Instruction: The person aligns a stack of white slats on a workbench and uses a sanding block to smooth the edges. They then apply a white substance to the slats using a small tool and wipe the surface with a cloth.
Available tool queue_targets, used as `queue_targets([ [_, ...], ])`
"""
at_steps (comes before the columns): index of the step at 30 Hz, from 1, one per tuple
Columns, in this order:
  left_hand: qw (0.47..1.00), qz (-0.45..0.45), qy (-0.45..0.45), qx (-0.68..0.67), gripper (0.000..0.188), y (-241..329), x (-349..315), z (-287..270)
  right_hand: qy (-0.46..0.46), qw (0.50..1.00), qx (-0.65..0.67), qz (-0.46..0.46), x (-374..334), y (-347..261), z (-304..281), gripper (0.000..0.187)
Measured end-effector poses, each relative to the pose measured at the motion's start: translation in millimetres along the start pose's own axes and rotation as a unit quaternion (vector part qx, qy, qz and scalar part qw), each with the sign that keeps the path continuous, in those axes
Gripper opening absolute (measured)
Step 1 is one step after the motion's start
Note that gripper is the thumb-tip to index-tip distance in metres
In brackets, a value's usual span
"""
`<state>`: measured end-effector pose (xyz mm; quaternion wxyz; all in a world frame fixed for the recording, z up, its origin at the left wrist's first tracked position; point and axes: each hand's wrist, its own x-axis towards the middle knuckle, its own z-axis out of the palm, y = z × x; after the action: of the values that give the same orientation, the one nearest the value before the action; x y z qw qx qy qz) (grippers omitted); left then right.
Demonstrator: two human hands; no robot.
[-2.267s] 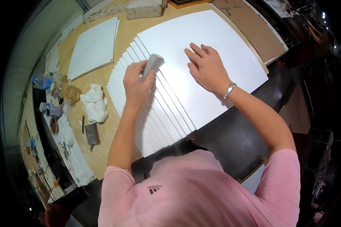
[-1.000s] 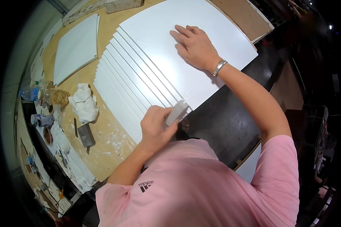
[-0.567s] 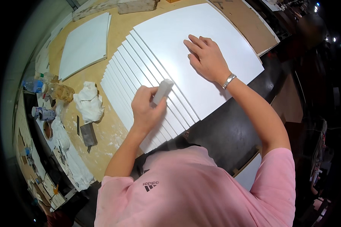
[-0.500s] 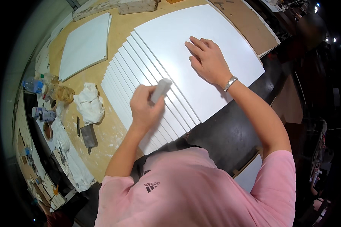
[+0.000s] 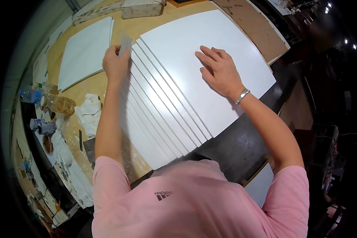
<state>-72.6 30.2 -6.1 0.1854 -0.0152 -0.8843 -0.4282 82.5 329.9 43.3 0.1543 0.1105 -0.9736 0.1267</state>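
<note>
A fanned stack of white panels (image 5: pixel 158 103) lies on the table, its edges stepped out toward the left. My left hand (image 5: pixel 116 67) is closed round a grey sanding block (image 5: pixel 125 45), slightly blurred, at the far left end of the stepped edges. On the broad top panel (image 5: pixel 186 43), my right hand (image 5: pixel 223 73) rests with fingers spread and holds nothing. A metal watch or bracelet (image 5: pixel 242 95) circles that wrist.
Left of the stack lies a smaller pile of white panels (image 5: pixel 85 49). Nearer are a crumpled white cloth (image 5: pixel 88 115), a jar (image 5: pixel 58 104), a bottle (image 5: pixel 29 94) and cups (image 5: pixel 46 127). A worn block (image 5: pixel 142 10) lies at the back; brown board (image 5: pixel 254 27) lies far right.
My left hand has carried the sanding block away from me, from the middle of the stepped edges to their far left end. My right hand stays on the top panel.
</note>
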Motion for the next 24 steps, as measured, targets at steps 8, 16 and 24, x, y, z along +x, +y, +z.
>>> queue_targets([
  [8,0.957,0.144,-0.226,-0.110,0.029,66,-197,-63,0.011,1.000,-0.009,-0.012,-3,7,2,0.045],
  [16,0.977,0.123,-0.135,-0.107,0.028,71,-195,-58,0.045,0.998,-0.012,-0.035,-4,6,7,0.042],
  [24,0.918,0.236,-0.270,-0.169,0.036,94,-273,-84,0.055,0.997,-0.026,-0.043,-4,10,12,0.042],
])
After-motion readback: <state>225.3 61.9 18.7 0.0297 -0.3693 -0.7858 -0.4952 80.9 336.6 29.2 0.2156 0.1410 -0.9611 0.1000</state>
